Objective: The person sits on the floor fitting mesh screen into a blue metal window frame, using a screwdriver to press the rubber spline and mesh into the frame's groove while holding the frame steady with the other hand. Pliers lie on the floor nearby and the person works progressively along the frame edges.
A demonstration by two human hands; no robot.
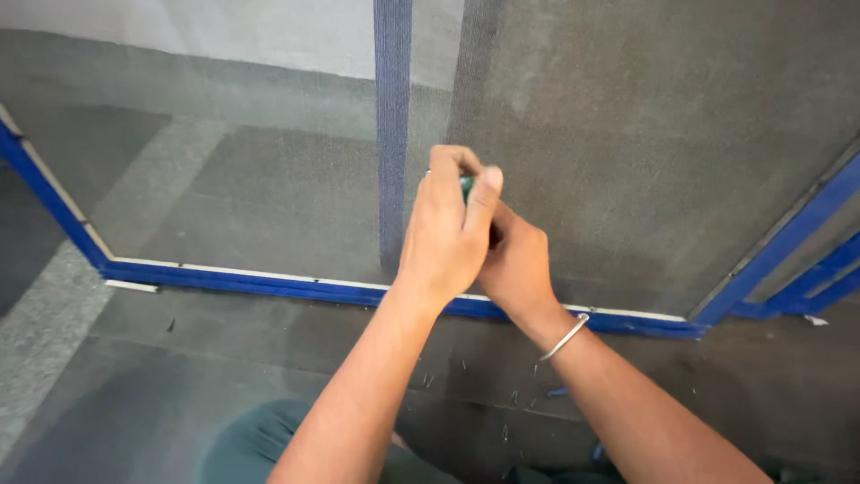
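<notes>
Head view looked down on a blue-framed mesh screen (269, 206) standing on a grey floor (134, 385). Both hands met in front of the mesh, just above the blue bottom rail (269, 285). The left hand (445, 235) was curled tight around a small green tool (466, 184), only a sliver of which showed between thumb and forefinger. The right hand (515, 264), with a metal bangle (564, 337) at the wrist, was closed beside it; what it held was hidden. Judging from the grip, a slip of the tool could tear the taut mesh or nick a finger. Loose staples (466, 381) littered the floor by the knees and might prick skin. No packages, labels or signs were visible.
</notes>
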